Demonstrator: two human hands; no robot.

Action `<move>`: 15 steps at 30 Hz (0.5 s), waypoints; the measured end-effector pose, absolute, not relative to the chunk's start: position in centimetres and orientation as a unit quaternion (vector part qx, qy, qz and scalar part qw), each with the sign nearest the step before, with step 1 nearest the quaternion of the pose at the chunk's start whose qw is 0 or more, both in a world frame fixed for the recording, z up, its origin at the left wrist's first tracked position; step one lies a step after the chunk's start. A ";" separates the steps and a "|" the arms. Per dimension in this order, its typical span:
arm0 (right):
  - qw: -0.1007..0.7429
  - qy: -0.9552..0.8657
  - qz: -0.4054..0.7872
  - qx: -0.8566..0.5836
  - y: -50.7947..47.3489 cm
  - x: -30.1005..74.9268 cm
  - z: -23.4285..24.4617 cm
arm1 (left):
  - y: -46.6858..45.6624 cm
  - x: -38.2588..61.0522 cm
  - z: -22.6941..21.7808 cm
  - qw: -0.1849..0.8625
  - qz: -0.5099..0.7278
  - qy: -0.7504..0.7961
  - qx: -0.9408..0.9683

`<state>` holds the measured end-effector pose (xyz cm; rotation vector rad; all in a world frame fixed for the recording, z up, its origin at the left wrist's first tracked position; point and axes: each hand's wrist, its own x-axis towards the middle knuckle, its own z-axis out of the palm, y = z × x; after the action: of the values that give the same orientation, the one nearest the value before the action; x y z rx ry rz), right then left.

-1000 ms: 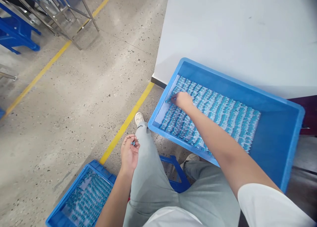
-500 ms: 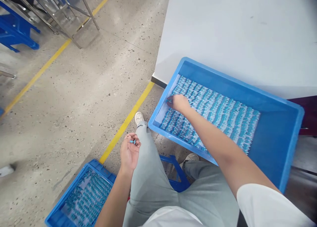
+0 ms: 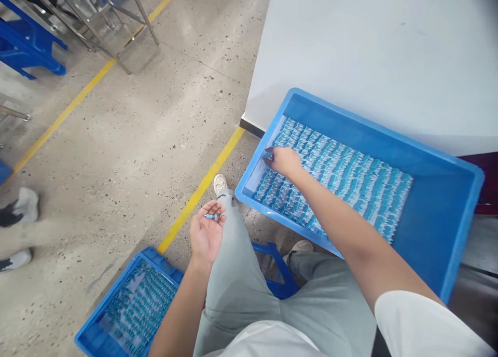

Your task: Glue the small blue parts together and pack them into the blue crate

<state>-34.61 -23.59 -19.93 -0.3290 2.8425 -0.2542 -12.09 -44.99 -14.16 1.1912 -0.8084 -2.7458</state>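
Palm up above my left knee, my left hand (image 3: 207,231) holds a small light-blue part (image 3: 210,216) across its half-curled fingers. The part is short, with a wider end. My right hand (image 3: 284,161) reaches into a large blue crate (image 3: 436,206), its fingertips pinched round another small blue part at the crate's left end. Rows of similar small blue parts (image 3: 350,180) stand close together on a white sheet (image 3: 254,183) in this crate, and my right forearm hides some of them.
A smaller blue crate (image 3: 87,332) with more rows of blue parts stands low on my left. White table (image 3: 350,45) lies beyond the large crate. A blue stool (image 3: 286,282) is beneath me. At the left, another person's shoes (image 3: 27,206) show on the floor.
My left hand has opened a little and turned its palm up, showing more of the blue part. My right hand stays at the same rows. Another person's shoes have come farther into view.
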 end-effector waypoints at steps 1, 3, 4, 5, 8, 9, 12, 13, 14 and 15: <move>0.102 0.982 -0.124 -0.103 -23.6 -33.9 -19.2 | -44.9 -12.4 -13.8 0.022 -0.890 -0.261 0.373; 0.023 0.969 -0.228 -0.089 -23.8 -31.7 -17.1 | -44.4 -13.2 -13.2 0.016 -0.900 -0.262 0.347; -0.013 0.953 -0.288 -0.093 -24.0 -30.3 -16.0 | -44.1 -13.6 -12.9 0.007 -0.905 -0.262 0.335; -0.034 0.932 -0.344 -0.106 -24.3 -28.8 -14.8 | -43.8 -14.1 -12.7 -0.006 -0.910 -0.259 0.325; 0.001 0.866 -0.441 -0.237 -25.6 -24.4 -12.3 | -42.4 -15.3 -11.9 -0.040 -0.921 -0.253 0.293; 0.018 0.849 -0.450 -0.277 -26.0 -23.4 -12.0 | -41.9 -15.7 -11.6 -0.049 -0.923 -0.255 0.283; 0.042 0.824 -0.454 -0.336 -26.9 -22.0 -12.2 | -40.4 -16.4 -11.0 -0.057 -0.922 -0.276 0.267; 0.041 0.822 -0.457 -0.338 -27.0 -22.0 -12.4 | -40.0 -16.5 -10.8 -0.056 -0.920 -0.281 0.269; 0.039 0.820 -0.464 -0.334 -26.9 -22.1 -12.6 | -39.7 -16.6 -10.7 -0.055 -0.918 -0.284 0.270; 0.036 0.818 -0.474 -0.324 -26.8 -22.2 -12.6 | -39.5 -16.7 -10.6 -0.056 -0.918 -0.286 0.269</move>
<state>-22.25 -26.82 -12.63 -0.9943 2.5116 -1.4571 -16.67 -39.54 -10.58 0.8769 -0.9338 -2.9914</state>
